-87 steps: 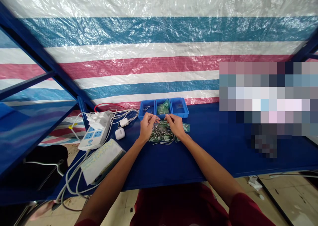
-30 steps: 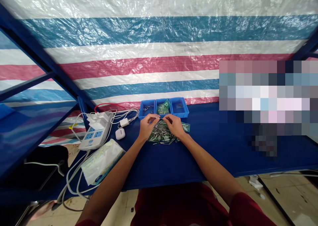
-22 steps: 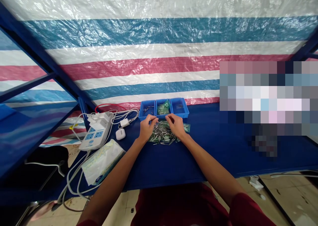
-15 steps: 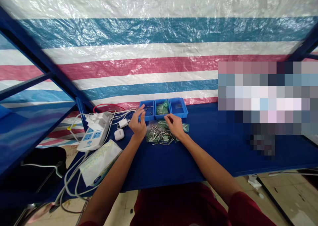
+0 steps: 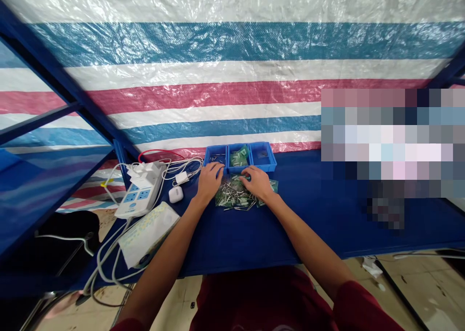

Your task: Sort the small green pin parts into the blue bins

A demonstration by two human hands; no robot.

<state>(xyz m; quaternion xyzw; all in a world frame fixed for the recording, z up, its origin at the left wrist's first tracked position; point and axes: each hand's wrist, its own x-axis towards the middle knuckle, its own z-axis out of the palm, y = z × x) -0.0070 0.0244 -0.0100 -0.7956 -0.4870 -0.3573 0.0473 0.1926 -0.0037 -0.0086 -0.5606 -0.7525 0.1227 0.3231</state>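
Note:
My left hand (image 5: 208, 181) is at the front edge of the left blue bin (image 5: 207, 162), its fingers loosely stretched out and no object visible in them. A few thin metal pieces lie in that bin. My right hand (image 5: 257, 183) hovers over the right part of a pile of small silvery metal pins (image 5: 236, 197), thumb and fingers apart. Beneath and around the pins are clear and green plastic bags (image 5: 273, 185). The middle blue bin (image 5: 238, 169) holds a green-tinted bag (image 5: 240, 156). A few small dark pieces, hard to make out, are in the right blue bin (image 5: 268, 167).
On the left stand a white power strip (image 5: 134, 202) with plugs and cables, a white charger (image 5: 181, 177), a white earbud case (image 5: 176, 194) and a tissue pack (image 5: 148, 234). Behind the blue table (image 5: 240, 246) hangs a striped plastic sheet (image 5: 218, 93). The right side is pixelated.
My left hand has turned from a raised, palm-inward pose to palm down at the left bin's front. My right thumb and fingers, pinched before, have spread apart over the pile.

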